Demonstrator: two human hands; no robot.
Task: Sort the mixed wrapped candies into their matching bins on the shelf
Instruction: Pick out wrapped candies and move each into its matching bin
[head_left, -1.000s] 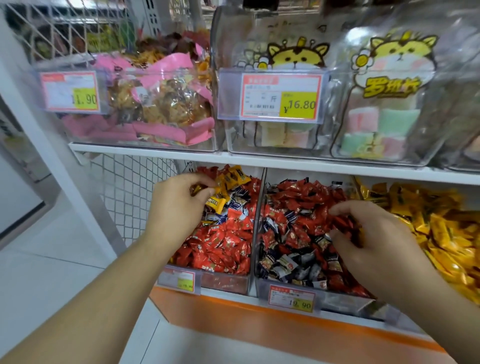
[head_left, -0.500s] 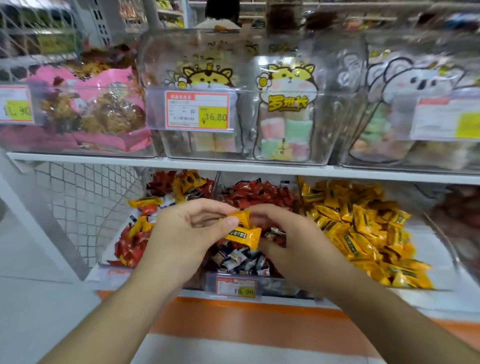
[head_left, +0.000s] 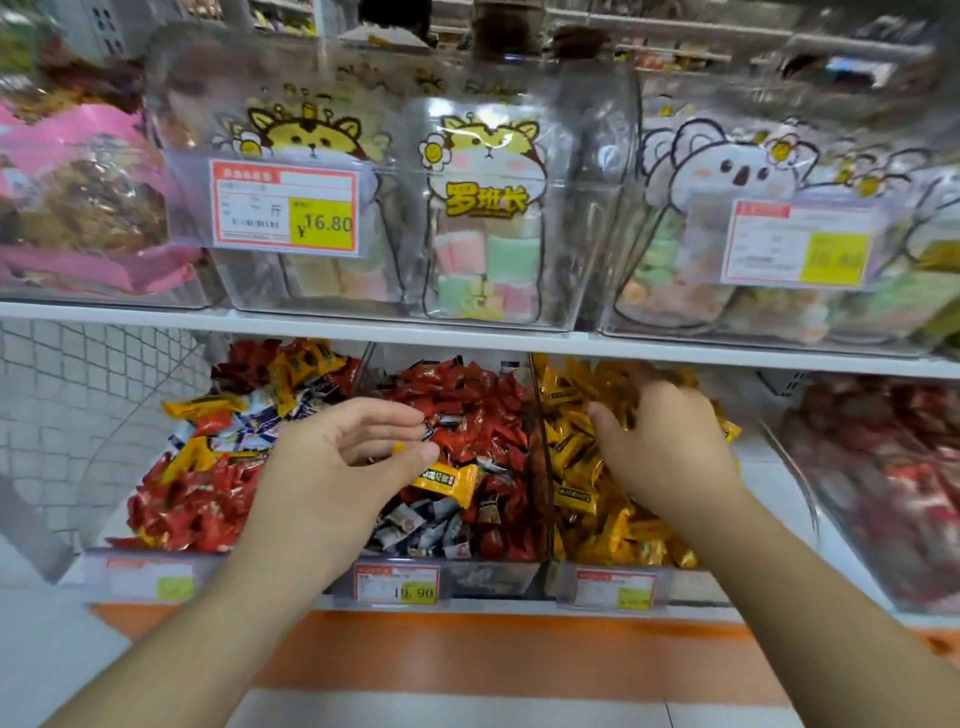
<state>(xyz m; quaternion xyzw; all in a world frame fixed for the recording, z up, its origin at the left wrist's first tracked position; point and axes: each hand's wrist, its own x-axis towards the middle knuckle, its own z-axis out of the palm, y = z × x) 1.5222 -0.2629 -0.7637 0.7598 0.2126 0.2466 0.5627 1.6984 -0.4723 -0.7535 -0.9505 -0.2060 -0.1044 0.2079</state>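
Three clear bins stand side by side on the lower shelf. The left bin holds red candies mixed with yellow and blue-white ones. The middle bin has red candies with dark and white wrappers at its front. The right bin is full of yellow candies. My left hand hovers over the left and middle bins, fingers curled, and holds a yellow candy under its thumb. My right hand reaches into the yellow bin, its bent fingers around a yellow wrapper.
A further bin of red candies sits at the far right, blurred. The upper shelf carries clear tubs of marshmallows and pink-wrapped snacks with price tags. A white wire mesh panel closes the left side. An orange strip runs below the bins.
The hands met over the middle bin and passed yellow candies. The right hand has since moved right into the yellow bin, while the left hand stayed and opened slightly. The view shifted right.
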